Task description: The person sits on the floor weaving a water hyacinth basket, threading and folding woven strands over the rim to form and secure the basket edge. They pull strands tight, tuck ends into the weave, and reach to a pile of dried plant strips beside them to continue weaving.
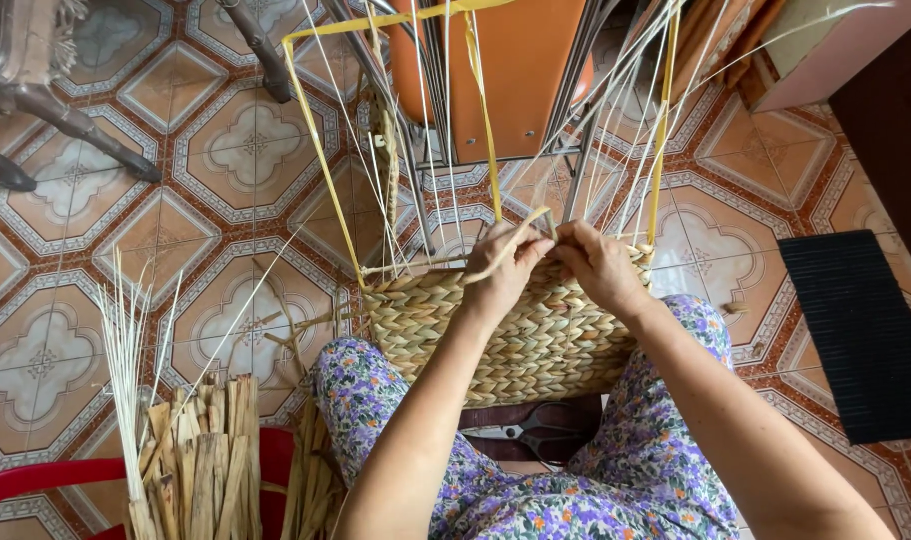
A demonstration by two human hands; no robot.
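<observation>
Both hands, left hand [504,268] and right hand [601,265], pinch one strand [516,245] together at the rim of the basket [496,335], braced on the lap below them for steadiness.

Both bare forearms extended forward from the bottom edge of the view, converging toward the centre. The left hand [503,268] was held palm-down, wrist slightly flexed, its fingers [521,240] curled and pinched closed at the tips. The right hand [601,265] sat just beside it, back of the hand uppermost, its fingers [573,236] likewise bent and pinched. The fingertips of the two hands were nearly touching. Both elbows were bent, the left forearm angled steeply, the right running in from the lower right corner.
</observation>
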